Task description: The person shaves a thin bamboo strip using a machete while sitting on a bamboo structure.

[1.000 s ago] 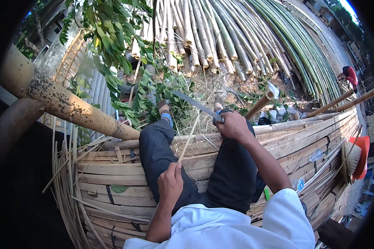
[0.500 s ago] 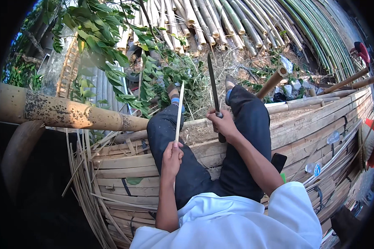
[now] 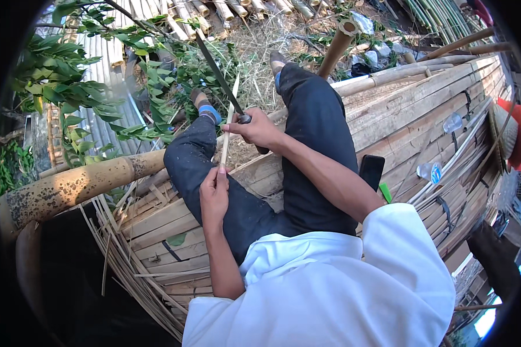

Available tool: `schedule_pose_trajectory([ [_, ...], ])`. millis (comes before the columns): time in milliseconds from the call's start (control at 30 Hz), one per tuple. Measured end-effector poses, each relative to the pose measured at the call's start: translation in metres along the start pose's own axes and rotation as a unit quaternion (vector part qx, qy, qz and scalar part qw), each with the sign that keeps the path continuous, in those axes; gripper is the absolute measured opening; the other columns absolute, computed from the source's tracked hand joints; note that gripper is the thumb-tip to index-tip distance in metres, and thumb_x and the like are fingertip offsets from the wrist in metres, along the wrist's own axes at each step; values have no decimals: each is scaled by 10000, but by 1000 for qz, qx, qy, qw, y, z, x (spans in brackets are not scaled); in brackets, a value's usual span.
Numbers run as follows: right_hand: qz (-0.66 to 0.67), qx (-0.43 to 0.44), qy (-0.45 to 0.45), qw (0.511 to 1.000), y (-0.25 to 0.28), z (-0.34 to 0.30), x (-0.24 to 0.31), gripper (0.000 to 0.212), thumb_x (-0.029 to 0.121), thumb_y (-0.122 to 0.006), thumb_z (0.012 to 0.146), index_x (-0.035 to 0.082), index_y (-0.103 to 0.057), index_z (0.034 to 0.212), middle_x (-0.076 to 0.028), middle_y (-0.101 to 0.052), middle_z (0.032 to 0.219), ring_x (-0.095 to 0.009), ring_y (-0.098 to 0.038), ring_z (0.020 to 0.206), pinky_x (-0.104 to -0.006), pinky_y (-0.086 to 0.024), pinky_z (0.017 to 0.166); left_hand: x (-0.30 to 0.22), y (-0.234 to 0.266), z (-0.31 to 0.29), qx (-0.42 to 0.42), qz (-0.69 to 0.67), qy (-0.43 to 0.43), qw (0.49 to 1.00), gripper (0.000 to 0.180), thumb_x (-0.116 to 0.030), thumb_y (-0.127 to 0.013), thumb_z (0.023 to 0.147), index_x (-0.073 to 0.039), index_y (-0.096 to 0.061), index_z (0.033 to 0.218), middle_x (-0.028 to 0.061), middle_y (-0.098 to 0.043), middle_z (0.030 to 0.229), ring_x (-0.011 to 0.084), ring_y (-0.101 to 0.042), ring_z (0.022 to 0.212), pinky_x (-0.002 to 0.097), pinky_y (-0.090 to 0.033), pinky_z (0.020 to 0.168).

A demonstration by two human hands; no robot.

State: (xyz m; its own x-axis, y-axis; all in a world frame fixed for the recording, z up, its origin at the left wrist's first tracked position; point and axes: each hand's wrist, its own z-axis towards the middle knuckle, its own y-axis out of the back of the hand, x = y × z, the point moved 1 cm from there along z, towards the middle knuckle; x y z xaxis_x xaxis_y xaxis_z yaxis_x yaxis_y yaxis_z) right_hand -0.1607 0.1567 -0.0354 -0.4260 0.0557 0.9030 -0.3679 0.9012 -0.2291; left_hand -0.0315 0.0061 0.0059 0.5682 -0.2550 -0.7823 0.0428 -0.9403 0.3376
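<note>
My left hand [image 3: 214, 194] is closed around the lower part of a thin, pale bamboo strip [image 3: 225, 148], which points up and away from me over my left leg. In my right hand [image 3: 259, 128] is the dark handle of a long knife [image 3: 219, 74], its narrow blade slanting up to the left. Blade and strip cross just beyond my right fingers. The right thumb or fingertip reaches the strip, though the exact contact is hard to make out.
I sit on stacked bamboo slats [image 3: 399, 124]. A phone [image 3: 371, 169] and a plastic cup [image 3: 429, 172] lie to my right. A thick bamboo pole [image 3: 92, 179] crosses at left, a cut post [image 3: 337, 49] rises ahead, and leafy branches [image 3: 55, 78] hang at far left.
My right hand has brought the knife leftward to the strip, and the blade now leans left across it. The left hand still holds the strip. The whole view has turned.
</note>
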Motion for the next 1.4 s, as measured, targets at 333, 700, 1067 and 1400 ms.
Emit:
schedule_pose_trajectory([
  [333, 96, -113, 3, 989, 16, 6, -1, 236, 227, -713, 826, 45, -604, 723, 47, -468, 541, -45, -390, 435, -237, -286, 405, -2, 3, -5, 72, -35, -8, 997, 295, -295, -486, 989, -18, -588, 991, -55, -391, 610, 28, -337, 533, 207, -265, 472],
  [700, 186, -143, 58, 970, 20, 3, 10, 223, 175, -671, 877, 80, -531, 733, 80, -365, 529, -27, -308, 422, -213, -273, 406, -4, 9, -29, 116, -91, 22, 989, 266, -269, -465, 998, -24, -555, 1048, -43, -407, 611, 19, -346, 502, 192, -284, 444],
  [1067, 231, -161, 63, 958, 34, -1, 15, 205, 221, -654, 889, 28, -602, 843, 83, -310, 541, -34, -298, 437, -210, -292, 420, 8, 13, -42, 153, -88, -3, 984, 230, -201, -482, 989, -8, -560, 1087, -24, -466, 669, 51, -409, 589, 216, -365, 526],
  [1400, 338, -120, 74, 931, 44, -2, 19, 258, 244, -558, 937, 0, -572, 1020, 68, -288, 527, -50, -305, 427, -245, -329, 482, 8, 39, -44, 60, 35, -55, 996, 278, -238, -534, 965, 15, -620, 1042, 50, -560, 699, 98, -483, 638, 262, -418, 601],
])
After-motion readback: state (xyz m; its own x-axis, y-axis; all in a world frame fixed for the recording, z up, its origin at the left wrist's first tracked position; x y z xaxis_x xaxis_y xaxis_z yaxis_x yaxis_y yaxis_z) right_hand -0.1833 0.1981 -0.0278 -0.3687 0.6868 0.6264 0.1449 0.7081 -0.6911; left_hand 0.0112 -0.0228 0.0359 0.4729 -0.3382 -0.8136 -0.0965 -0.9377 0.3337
